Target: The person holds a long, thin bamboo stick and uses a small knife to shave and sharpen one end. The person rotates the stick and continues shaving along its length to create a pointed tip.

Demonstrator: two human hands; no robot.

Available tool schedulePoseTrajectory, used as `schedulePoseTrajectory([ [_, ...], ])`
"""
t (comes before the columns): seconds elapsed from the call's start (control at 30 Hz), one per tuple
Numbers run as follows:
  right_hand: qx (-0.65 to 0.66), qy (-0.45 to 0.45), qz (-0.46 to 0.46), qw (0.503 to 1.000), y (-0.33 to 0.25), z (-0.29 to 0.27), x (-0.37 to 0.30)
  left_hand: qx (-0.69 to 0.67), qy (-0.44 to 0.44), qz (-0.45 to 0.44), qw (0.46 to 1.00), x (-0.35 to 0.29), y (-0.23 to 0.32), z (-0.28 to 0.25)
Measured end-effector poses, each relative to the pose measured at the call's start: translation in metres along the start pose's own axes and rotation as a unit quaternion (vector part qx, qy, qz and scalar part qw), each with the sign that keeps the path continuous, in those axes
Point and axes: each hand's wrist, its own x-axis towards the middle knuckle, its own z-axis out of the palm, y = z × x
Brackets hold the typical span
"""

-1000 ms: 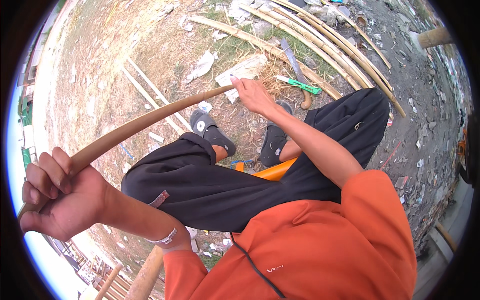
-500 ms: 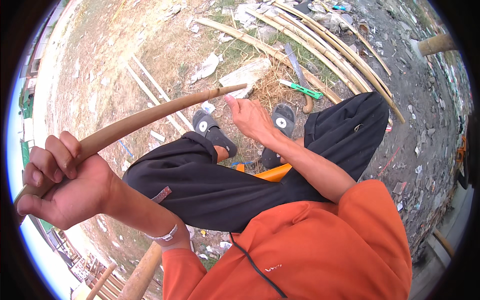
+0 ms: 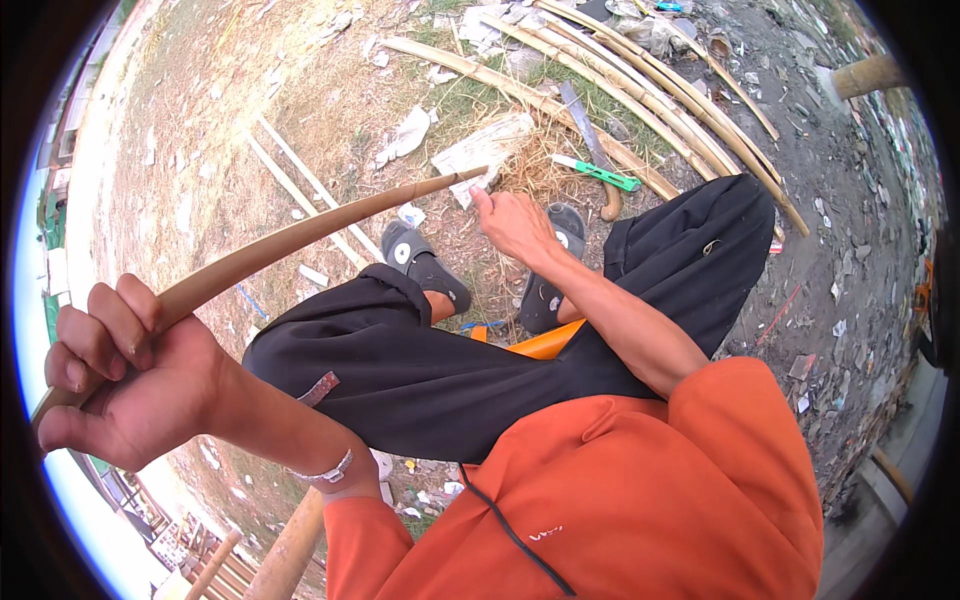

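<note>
A long, split bamboo strip (image 3: pixel 290 236) stretches from the lower left up to the middle, narrowing to a thin far tip. My left hand (image 3: pixel 150 385) is closed round its near end, fingers wrapped over the top and thumb below. My right hand (image 3: pixel 517 228) is just below the far tip, thumb raised toward it and the other fingers curled under. Those fingers hide whatever they hold, if anything. Thumb and strip look slightly apart. Beyond the right hand, a green-handled cutter knife (image 3: pixel 597 173) lies on straw beside a saw (image 3: pixel 588 130) with a wooden handle.
Several bamboo strips (image 3: pixel 640 95) lie at the far right. Two pale strips (image 3: pixel 305 180) rest on the grass at left. A white slab (image 3: pixel 482 145) lies before my sandalled feet (image 3: pixel 425 265). An orange thing (image 3: pixel 548 343) shows between my legs; a bamboo pole (image 3: pixel 288 545) stands lower left.
My right hand has shifted slightly right and down, its thumb coming away from the strip's tip. The strip has turned a little in my left hand, which keeps its hold.
</note>
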Motion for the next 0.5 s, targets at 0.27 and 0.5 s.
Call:
schedulePoseTrajectory([
  [0.27, 0.026, -0.009, -0.028, 0.999, -0.004, 0.003, 0.009, -0.052, -0.023, -0.024, 0.998, 0.005, 0.002, -0.011],
  [0.5, 0.067, 0.008, -0.080, 0.995, -0.045, -0.019, -0.028, -0.103, -0.071, -0.047, 0.991, 0.000, 0.006, -0.014],
])
